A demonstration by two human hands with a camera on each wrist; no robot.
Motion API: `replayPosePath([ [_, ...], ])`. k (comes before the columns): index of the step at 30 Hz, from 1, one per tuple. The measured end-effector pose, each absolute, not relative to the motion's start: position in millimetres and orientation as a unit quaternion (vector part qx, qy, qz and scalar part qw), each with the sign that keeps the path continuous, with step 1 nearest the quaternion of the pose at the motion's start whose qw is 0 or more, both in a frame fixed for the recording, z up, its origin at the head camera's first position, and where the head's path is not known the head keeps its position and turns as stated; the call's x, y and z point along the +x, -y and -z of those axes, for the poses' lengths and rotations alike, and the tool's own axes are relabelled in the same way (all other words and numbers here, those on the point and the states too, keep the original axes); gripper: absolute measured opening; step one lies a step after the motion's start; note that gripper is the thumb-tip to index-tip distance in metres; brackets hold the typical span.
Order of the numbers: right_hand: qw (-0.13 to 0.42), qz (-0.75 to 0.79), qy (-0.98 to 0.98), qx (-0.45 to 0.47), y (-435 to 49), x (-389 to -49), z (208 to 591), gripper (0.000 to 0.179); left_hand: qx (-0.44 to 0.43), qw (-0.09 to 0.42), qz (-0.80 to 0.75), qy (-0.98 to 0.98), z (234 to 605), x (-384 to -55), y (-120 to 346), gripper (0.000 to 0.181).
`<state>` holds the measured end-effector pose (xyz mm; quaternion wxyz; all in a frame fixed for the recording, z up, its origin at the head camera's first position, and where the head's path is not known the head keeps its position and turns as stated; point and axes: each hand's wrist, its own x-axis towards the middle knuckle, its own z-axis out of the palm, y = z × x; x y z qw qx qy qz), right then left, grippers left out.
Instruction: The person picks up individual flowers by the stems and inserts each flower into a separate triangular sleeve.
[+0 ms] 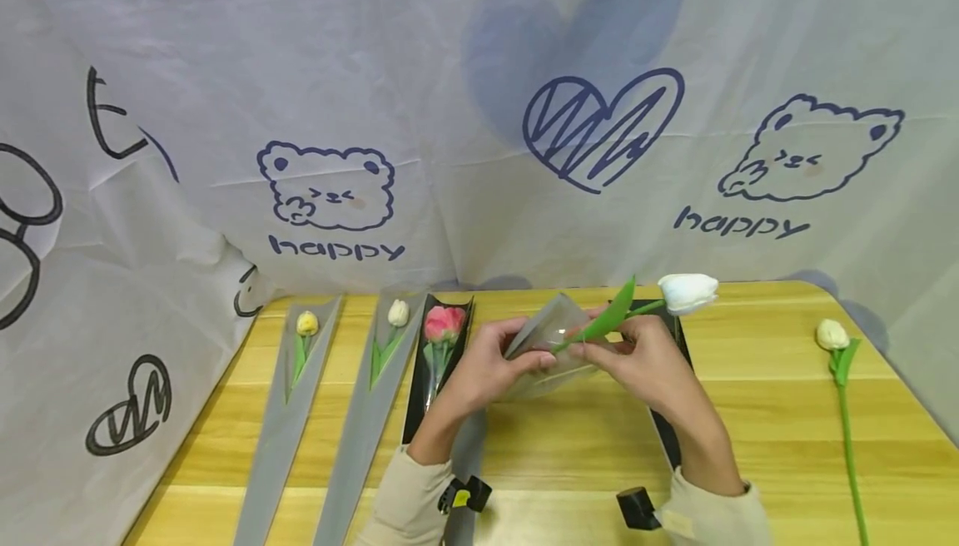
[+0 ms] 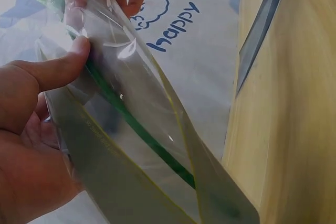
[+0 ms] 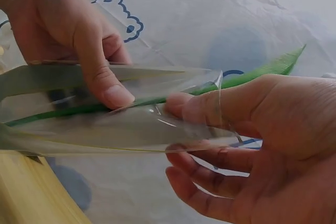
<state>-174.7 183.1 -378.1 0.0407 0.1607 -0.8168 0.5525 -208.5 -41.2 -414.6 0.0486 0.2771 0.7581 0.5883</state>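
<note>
My left hand [image 1: 490, 367] grips a clear-fronted grey flower sleeve [image 2: 142, 72], its thumb pressed over the front film. A green stem [image 2: 128, 116] runs down inside the sleeve. At the mouth of the sleeve, my right hand [image 1: 650, 354] pinches the same stem, its thumb showing through the film in the right wrist view. Beyond the mouth stick out a long green leaf [image 1: 610, 313] and a white tulip head [image 1: 688, 292], which points right. Both hands hold the sleeve raised above the table. Film and fingers partly hide the right hand's grip.
On the wooden table [image 1: 569, 446], two grey sleeves at left hold a yellow tulip [image 1: 307, 324] and a white-headed tulip [image 1: 398, 313]. A black sleeve beside them holds a pink flower [image 1: 444, 324]. Another black sleeve [image 1: 667, 442] lies under my right arm. A loose cream tulip [image 1: 832, 335] lies far right.
</note>
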Motion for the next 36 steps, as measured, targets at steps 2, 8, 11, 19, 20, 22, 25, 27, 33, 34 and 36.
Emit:
replayPosePath([
  [2,0.05,-0.557,0.815,0.15,-187,-174,377,0.026,0.269,0.048,-0.597,-0.754,415,-209,43,0.025],
  [8,0.104,-0.649,0.744,0.118,-204,-170,375,0.029,0.241,0.034,-0.617,-0.749,415,-214,47,0.017],
  [11,0.105,-0.725,0.672,0.109,-206,-170,376,0.022,0.24,0.034,-0.615,-0.751,415,-214,47,0.017],
  [19,0.121,-0.794,0.589,0.089,-196,-173,378,0.015,0.244,0.066,-0.605,-0.755,414,-210,45,0.028],
  [20,0.12,-0.789,0.596,0.087,-195,-173,378,0.014,0.243,0.065,-0.607,-0.754,413,-210,45,0.028],
  [22,0.112,-0.777,0.613,0.088,-193,-173,377,0.014,0.245,0.064,-0.61,-0.751,411,-208,44,0.029],
  [25,0.099,-0.765,0.63,0.092,-189,-173,377,0.014,0.255,0.066,-0.613,-0.745,408,-206,43,0.032],
  [27,0.095,-0.759,0.637,0.096,-187,-173,377,0.015,0.261,0.067,-0.614,-0.742,405,-204,42,0.034],
  [33,0.074,-0.737,0.663,0.108,-183,-172,377,0.014,0.269,0.039,-0.599,-0.753,397,-197,40,0.034],
  [34,0.07,-0.734,0.667,0.106,-184,-172,377,0.014,0.272,0.036,-0.593,-0.757,396,-196,40,0.034],
  [36,0.07,-0.73,0.673,0.1,-185,-171,376,0.014,0.283,0.047,-0.583,-0.76,394,-196,41,0.033],
])
